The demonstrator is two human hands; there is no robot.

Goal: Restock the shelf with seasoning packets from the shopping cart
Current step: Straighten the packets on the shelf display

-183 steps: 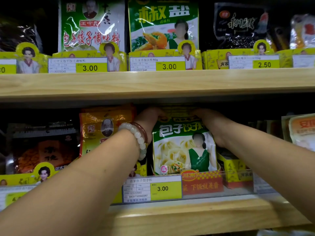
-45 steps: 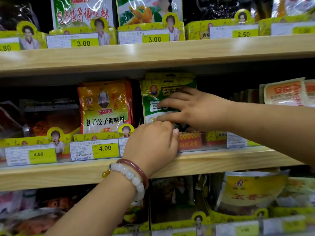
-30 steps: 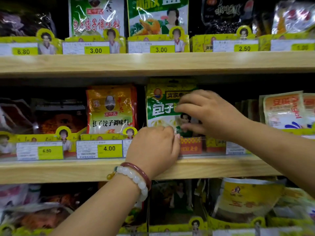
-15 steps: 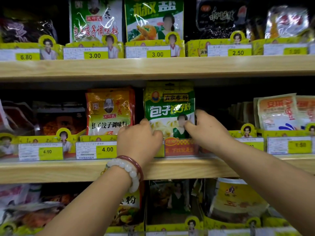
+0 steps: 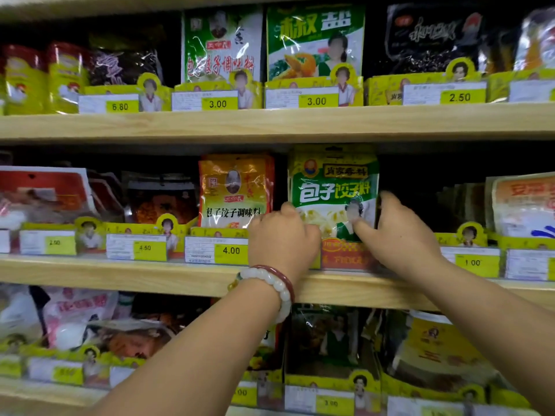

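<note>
While green packet (image 5: 333,190) stands upright in middle shelf (image 5: 150,273) slot, just right of orange packet (image 5: 235,190), we square it. Left hand (image 5: 282,235), fingers curled, at packet's lower left edge; whether it pinches, we cannot tell. Right hand (image 5: 396,232): thumb on front, fingers round right edge. Advice: press evenly from both sides, seat base behind price strip (image 5: 231,250), keep face forward, release gently.

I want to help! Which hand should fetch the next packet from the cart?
Probably the left hand: it only curls at the green packet's lower left edge, while the right hand pinches its right side, steadying it. The cart isn't in view.
</note>
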